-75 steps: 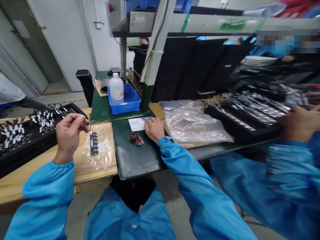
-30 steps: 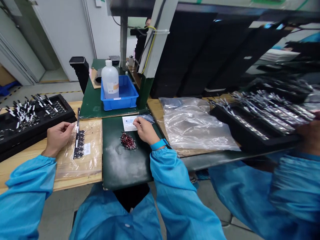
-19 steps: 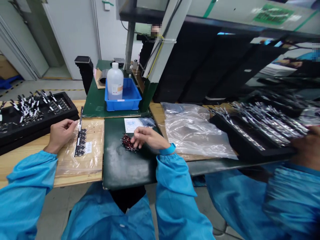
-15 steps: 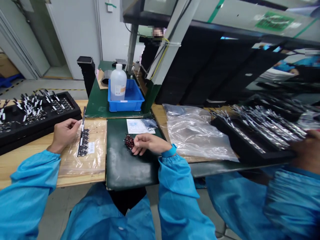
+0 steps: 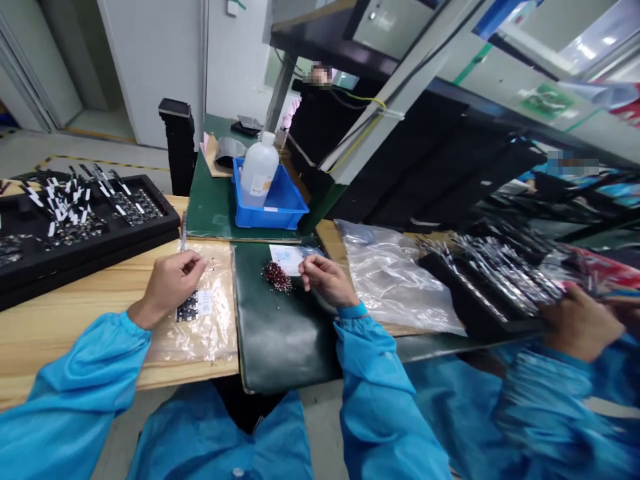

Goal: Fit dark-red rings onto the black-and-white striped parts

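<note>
My left hand (image 5: 173,285) is closed in a pinch above a clear plastic bag (image 5: 215,337) and partly covers a black strip of small circuit boards (image 5: 187,310) with a white label. What its fingertips hold, if anything, I cannot make out. My right hand (image 5: 327,280) is also pinched, just right of a small heap of tiny dark-red parts with shiny ends (image 5: 277,277). Anything between those fingertips is too small to name. The heap lies on a dark green mat (image 5: 285,340).
Black trays (image 5: 145,230) of boards with white-tagged strips stand left. Behind the mat, a blue bin (image 5: 273,219) holds a white bottle (image 5: 260,167). To the right lie an empty-looking plastic bag (image 5: 400,287) and another tray (image 5: 480,307), where a co-worker's hand (image 5: 583,320) reaches.
My right hand has drawn back from the heap to its right side. My left hand has moved over the board strip, covering more of it. The view has shifted and tilted.
</note>
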Demonstrator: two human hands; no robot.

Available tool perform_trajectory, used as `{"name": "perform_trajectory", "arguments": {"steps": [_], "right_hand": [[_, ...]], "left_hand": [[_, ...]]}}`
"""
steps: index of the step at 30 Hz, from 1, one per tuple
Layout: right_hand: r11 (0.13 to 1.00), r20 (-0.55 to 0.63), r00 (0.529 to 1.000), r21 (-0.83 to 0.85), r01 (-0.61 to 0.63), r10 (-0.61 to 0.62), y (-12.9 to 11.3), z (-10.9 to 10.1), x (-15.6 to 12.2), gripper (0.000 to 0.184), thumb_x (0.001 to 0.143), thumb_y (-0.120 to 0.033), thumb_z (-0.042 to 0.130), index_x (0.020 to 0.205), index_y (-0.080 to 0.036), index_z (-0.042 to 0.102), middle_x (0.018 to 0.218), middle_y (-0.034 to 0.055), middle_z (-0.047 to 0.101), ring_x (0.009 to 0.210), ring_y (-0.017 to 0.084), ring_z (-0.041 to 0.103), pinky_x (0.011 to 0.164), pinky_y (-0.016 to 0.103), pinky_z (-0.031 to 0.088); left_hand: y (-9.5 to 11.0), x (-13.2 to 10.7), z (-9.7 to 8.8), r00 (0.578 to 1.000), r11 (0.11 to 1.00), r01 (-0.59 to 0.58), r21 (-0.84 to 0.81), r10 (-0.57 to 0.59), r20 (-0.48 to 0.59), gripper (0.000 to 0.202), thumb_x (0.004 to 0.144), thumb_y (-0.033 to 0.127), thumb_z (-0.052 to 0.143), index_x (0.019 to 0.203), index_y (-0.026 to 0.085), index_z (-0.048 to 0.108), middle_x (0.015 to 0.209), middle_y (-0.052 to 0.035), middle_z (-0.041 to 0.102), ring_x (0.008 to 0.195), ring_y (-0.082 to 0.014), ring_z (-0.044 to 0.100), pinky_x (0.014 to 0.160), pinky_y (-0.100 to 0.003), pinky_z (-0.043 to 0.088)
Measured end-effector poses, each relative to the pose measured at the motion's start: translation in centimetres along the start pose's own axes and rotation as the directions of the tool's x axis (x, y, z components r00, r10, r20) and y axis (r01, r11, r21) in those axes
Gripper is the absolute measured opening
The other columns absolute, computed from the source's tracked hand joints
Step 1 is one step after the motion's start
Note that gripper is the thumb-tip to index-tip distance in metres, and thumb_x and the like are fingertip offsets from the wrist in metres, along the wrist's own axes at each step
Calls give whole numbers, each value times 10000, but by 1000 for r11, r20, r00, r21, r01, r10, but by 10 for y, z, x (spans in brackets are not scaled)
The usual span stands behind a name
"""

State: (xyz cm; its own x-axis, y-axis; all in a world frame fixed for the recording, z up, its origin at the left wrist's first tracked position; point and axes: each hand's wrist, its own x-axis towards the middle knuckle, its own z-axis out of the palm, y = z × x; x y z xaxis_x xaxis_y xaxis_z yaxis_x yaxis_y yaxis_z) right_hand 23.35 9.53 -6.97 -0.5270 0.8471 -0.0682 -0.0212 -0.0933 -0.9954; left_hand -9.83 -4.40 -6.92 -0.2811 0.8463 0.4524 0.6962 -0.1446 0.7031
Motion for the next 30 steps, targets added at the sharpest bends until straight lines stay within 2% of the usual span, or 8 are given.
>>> {"name": "perform_trajectory", "arguments": {"steps": [5, 10, 13, 17, 21, 23, 27, 30], "right_hand": [[1000, -35, 999, -17, -13, 12, 6, -3, 6, 302, 734, -387, 844, 784, -174, 635, 761, -4, 628, 551, 78, 534, 516, 228, 502], [1000, -75, 997, -8, 19, -19, 4, -2, 6, 393, 672, -350, 869, 967, -201, 657, 726, -25, 653, 531, 93, 539, 498, 241, 494], [997, -68, 996, -58, 47, -51, 1, 5, 4, 408, 670, -358, 865, 978, -206, 645, 715, -24, 669, 523, 103, 554, 488, 244, 476], [976, -17, 991, -174, 130, -135, -6, 30, -4, 326, 740, -378, 823, 952, -208, 643, 706, -17, 662, 534, 116, 566, 513, 262, 474], [929, 85, 971, -284, 239, -224, -24, 65, -13, 252, 823, -373, 755, 993, -222, 646, 751, -3, 665, 550, 124, 556, 534, 275, 468], [877, 149, 951, -369, 308, -271, -34, 80, -14, 223, 855, -349, 716, 1029, -229, 645, 770, -2, 668, 582, 131, 561, 571, 282, 475], [762, 287, 902, -487, 428, -323, -42, 100, -10, 182, 888, -240, 632, 1069, -236, 654, 793, 1, 698, 703, 155, 617, 684, 296, 500], [782, 251, 900, -445, 435, -357, -33, 108, -2, 248, 882, -270, 652, 1129, -246, 658, 912, 25, 731, 799, 170, 654, 711, 300, 520]], "left_hand": [[7, -4, 5, 996, 997, -82, -12, 82, 36, 274, 920, 365, 599, 723, 190, 674, 594, 15, 618, 516, -119, 530, 555, -252, 407], [10, -5, 4, 991, 992, -128, 3, 128, 37, 241, 919, 347, 608, 744, 201, 685, 645, 1, 664, 543, -132, 559, 572, -263, 428], [13, -5, 3, 986, 986, -164, -18, 164, 29, 210, 918, 330, 609, 780, 202, 702, 713, -20, 698, 588, -145, 585, 597, -273, 444], [21, -6, 5, 969, 969, -229, -98, 236, 71, 184, 934, 305, 596, 876, 201, 736, 799, -47, 711, 671, -160, 623, 623, -279, 468], [36, -2, 13, 914, 943, -291, -164, 324, 242, 214, 959, 304, 565, 1001, 202, 747, 948, -84, 718, 819, -180, 662, 635, -276, 486], [44, 0, 18, 895, 938, -307, -158, 341, 287, 220, 953, 324, 579, 1039, 203, 741, 971, -93, 712, 852, -192, 663, 651, -287, 493], [52, 2, 27, 905, 940, -296, -169, 333, 263, 177, 933, 325, 610, 941, 206, 741, 903, -85, 713, 772, -183, 641, 643, -300, 486], [49, 1, 31, 926, 944, -223, -244, 283, 249, 219, 946, 309, 591, 808, 211, 730, 816, -73, 703, 731, -177, 629, 656, -308, 483]]}}
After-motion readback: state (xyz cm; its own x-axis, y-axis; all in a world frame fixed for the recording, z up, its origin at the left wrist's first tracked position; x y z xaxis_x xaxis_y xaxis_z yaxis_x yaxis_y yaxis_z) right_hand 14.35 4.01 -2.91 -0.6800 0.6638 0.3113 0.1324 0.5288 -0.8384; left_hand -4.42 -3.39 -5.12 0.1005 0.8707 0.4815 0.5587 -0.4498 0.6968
